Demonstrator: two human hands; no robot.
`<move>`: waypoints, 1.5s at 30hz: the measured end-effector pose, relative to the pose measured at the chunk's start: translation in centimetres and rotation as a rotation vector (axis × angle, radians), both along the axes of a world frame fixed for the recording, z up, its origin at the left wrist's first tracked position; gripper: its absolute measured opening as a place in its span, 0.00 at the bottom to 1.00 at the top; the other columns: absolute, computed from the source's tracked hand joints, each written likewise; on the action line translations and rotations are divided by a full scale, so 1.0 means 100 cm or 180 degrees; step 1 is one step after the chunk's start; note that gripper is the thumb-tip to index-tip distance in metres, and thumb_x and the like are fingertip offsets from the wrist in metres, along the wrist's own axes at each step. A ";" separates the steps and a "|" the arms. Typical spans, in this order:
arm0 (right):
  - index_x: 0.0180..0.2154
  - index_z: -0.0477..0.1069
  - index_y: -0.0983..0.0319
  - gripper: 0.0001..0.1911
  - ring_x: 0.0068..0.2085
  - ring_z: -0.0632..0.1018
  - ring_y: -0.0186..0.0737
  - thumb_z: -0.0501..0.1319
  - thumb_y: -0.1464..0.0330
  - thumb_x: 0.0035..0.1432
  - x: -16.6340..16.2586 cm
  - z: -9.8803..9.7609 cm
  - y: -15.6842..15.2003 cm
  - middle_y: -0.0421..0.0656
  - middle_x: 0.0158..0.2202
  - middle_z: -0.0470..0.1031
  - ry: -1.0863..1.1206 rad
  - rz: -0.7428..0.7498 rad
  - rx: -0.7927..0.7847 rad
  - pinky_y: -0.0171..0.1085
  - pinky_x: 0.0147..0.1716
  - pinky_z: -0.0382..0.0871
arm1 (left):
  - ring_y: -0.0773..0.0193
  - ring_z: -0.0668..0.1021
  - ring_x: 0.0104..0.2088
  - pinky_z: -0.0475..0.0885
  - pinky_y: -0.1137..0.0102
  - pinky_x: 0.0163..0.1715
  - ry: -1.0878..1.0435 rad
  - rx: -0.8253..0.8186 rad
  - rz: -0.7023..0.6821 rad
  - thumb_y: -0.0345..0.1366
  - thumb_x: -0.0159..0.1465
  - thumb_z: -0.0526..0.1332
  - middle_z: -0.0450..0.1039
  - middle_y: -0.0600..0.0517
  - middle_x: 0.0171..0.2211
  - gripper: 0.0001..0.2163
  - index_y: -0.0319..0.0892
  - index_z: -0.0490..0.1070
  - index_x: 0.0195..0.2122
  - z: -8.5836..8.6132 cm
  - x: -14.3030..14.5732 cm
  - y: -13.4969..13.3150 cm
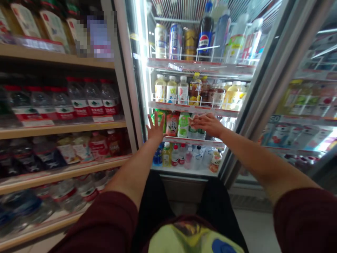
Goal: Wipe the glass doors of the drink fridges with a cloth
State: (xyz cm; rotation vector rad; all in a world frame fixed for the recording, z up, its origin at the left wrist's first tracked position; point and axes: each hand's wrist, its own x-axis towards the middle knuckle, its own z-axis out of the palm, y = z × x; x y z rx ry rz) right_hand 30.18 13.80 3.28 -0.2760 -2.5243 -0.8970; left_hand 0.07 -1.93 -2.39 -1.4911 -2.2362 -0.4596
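Inside the lit drinks cooler, my left hand [156, 130] is held up with its fingers spread, in front of the green-labelled bottle [160, 118] at the left end of the third shelf. Its palm faces the shelf and holds nothing. My right hand [209, 123] reaches across the same shelf from the right, fingers bent and pointing left. Something pale and blurred shows at its fingertips, too unclear to name. Between the hands stand a red-labelled bottle [172, 124] and a white-and-green bottle [183, 125]. The right hand partly covers clear green-labelled bottles [192, 132].
Cans and a Pepsi bottle [205, 38] stand on the upper shelf. Juice bottles [172, 89] line the shelf below it, and small bottles [175, 155] the bottom. Wooden shelves [65, 127] of water bottles are on the left. A metal door frame [263, 95] borders the right.
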 end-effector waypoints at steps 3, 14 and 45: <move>0.65 0.82 0.54 0.24 0.64 0.76 0.56 0.56 0.74 0.77 0.012 0.008 0.008 0.46 0.70 0.80 0.0693 -0.0296 0.0078 0.57 0.61 0.67 | 0.27 0.35 0.83 0.59 0.31 0.76 0.0085 0.0028 0.0042 0.47 0.67 0.77 0.24 0.38 0.85 0.60 0.53 0.29 0.84 0.000 0.000 -0.001; 0.62 0.84 0.53 0.23 0.64 0.78 0.53 0.53 0.69 0.80 0.085 0.012 0.037 0.44 0.67 0.82 0.0893 -0.0485 0.0118 0.58 0.65 0.72 | 0.28 0.33 0.83 0.57 0.30 0.76 0.0025 0.0034 -0.0015 0.46 0.67 0.77 0.23 0.40 0.85 0.60 0.53 0.30 0.84 -0.001 -0.001 0.000; 0.61 0.82 0.62 0.20 0.62 0.76 0.57 0.57 0.74 0.76 -0.024 -0.054 -0.021 0.57 0.66 0.78 0.0950 -0.0687 -0.0224 0.51 0.60 0.70 | 0.25 0.40 0.84 0.60 0.27 0.74 -0.0004 0.0274 -0.0160 0.47 0.63 0.80 0.31 0.41 0.86 0.59 0.54 0.42 0.86 -0.010 -0.009 0.007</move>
